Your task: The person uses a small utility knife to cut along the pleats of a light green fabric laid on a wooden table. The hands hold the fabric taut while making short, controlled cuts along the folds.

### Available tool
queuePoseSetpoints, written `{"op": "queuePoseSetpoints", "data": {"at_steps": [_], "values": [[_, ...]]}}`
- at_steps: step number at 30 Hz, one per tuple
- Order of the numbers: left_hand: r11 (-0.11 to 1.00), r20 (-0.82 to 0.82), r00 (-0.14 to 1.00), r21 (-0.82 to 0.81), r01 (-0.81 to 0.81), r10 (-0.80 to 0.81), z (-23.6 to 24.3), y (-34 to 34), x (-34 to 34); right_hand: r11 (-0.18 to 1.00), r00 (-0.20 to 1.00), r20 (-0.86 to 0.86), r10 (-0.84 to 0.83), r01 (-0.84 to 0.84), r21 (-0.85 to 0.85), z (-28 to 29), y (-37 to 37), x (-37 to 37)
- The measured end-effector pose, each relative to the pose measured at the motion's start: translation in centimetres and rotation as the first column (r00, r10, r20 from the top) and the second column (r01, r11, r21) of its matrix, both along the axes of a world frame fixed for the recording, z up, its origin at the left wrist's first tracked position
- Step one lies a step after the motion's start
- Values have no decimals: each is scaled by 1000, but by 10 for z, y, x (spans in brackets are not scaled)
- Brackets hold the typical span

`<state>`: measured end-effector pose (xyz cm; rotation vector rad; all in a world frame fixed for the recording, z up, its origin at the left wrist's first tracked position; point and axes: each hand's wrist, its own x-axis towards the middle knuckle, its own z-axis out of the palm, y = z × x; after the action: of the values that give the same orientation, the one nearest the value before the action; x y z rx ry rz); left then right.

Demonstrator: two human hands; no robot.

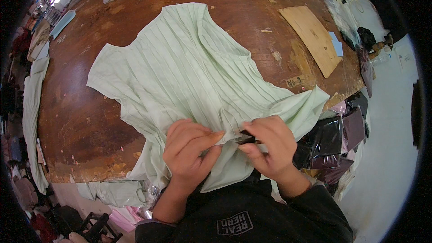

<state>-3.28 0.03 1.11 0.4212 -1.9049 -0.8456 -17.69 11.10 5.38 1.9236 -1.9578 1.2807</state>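
A pale green pleated garment point(180, 63) with a sleeveless-looking cut lies spread over a brown wooden table, its lower part drawn toward me and bunched over the near edge. My left hand point(190, 150) is closed on the garment's cloth, thumb and forefinger pinching a fold near the middle. Just right of it, my right hand point(273, 146) is closed around a small dark tool point(247, 138) that looks like thread snips. The tool's tip points left at the pinched cloth. Fingers cover most of the tool.
On the table point(81, 121), a tan wooden board point(311, 40) and pale blue card point(335, 44) lie at the far right. Plastic-wrapped dark packages point(327, 137) are piled by the right edge. More pale green cloth point(33, 121) hangs at the left edge.
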Motion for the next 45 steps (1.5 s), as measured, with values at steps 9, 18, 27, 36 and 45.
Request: {"op": "queuePoseSetpoints", "data": {"at_steps": [9, 18, 27, 36, 45], "values": [[991, 12, 994, -78, -107, 109, 0, 8, 3, 887, -63, 992, -114, -456, 73, 8, 29, 27], [982, 1, 992, -144, -124, 125, 1, 10, 3, 870, -103, 978, -181, -480, 111, 12, 22, 24], [978, -12, 991, -159, -132, 132, -3, 11, 3, 862, -98, 976, -194, -491, 122, 9, 22, 23], [976, -10, 991, -174, -131, 131, -3, 12, 3, 858, -94, 976, -199, -498, 127, 9, 19, 19], [971, 10, 991, -202, -127, 132, -3, 12, 4, 864, -84, 970, -229, -477, 163, 6, 19, 20]]}}
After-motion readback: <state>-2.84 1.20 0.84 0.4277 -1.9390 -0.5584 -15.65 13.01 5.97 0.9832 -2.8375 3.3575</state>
